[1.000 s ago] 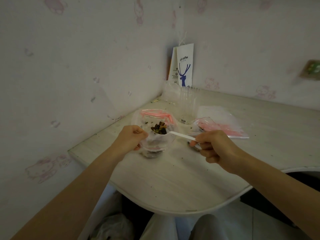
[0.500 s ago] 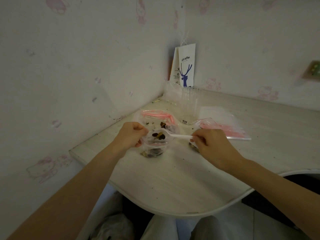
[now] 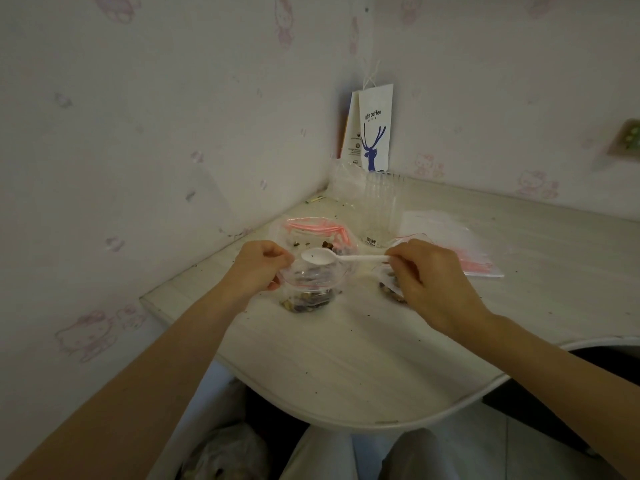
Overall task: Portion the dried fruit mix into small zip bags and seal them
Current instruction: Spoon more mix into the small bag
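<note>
1. bag point(image 3: 308, 284): stands on the table point(image 3: 346, 358) with its mouth up and open. fruit point(image 3: 304, 303) lies in its bottom.
2. left hand point(image 3: 258, 268): at the bag's left rim, fingers curled and pinching the film so the mouth stays open.
3. spoon point(image 3: 320, 257): bowl level, just above the bag mouth.
4. change: one second ago the bowl carried a heap of fruit. half a second ago it was dipped in the mouth. now it is empty but for a speck.
5. meaning: one scoop is judged delivered. the bag is not yet sealed. whether the portion is complete cannot be told.
6. right hand point(image 3: 433, 282): right of the bag, thumb and fingers pinching the end of the spoon handle.
7. counts, near the bag:
   - spoon: one.
   - open bag in hand: one.
   - source bag point(image 3: 317, 231), pink zip, just behind the bag: one.
   - second bag point(image 3: 386, 289), holding fruit, right of the bag and partly hidden by the right hand: one as far as shows.
8. counts, farther from the bag:
   - flat bags point(image 3: 460, 244), behind and right: one pile, number cannot be told.
   - cups point(image 3: 379, 209), behind: one stack, number cannot be told.
   - paper bag point(image 3: 375, 133), far behind: one plainly.
</note>
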